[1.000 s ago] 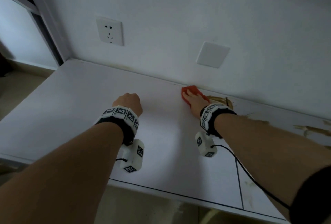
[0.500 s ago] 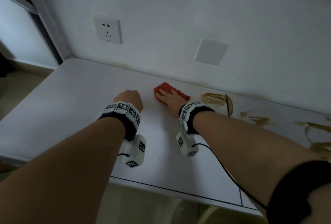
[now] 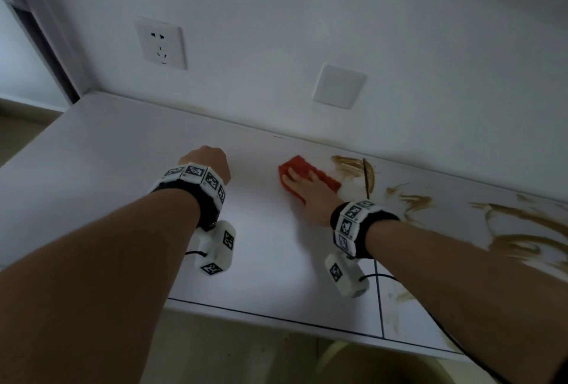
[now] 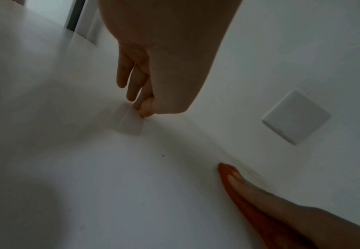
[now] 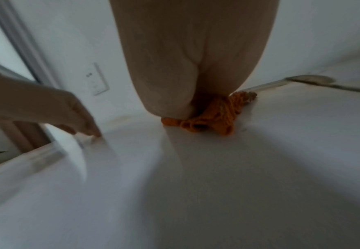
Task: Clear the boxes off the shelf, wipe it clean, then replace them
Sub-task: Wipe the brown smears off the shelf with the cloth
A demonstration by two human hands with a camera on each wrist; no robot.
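Several brown smears (image 3: pixel 353 165) lie at three o'clock of my cloth (image 3: pixel 302 168); right hand (image 3: pixel 307 196) flat on it, I'd press hard across them, left hand (image 3: pixel 207 162) propped on fingertips, holding nothing, on the shelf (image 3: pixel 107 174).

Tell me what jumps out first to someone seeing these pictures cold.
The orange cloth, pressed flat under the right hand near the shelf's back edge. Next, the brown smears streaking the white shelf to the cloth's right. The left hand rests fingertips-down on the cleaner left part.
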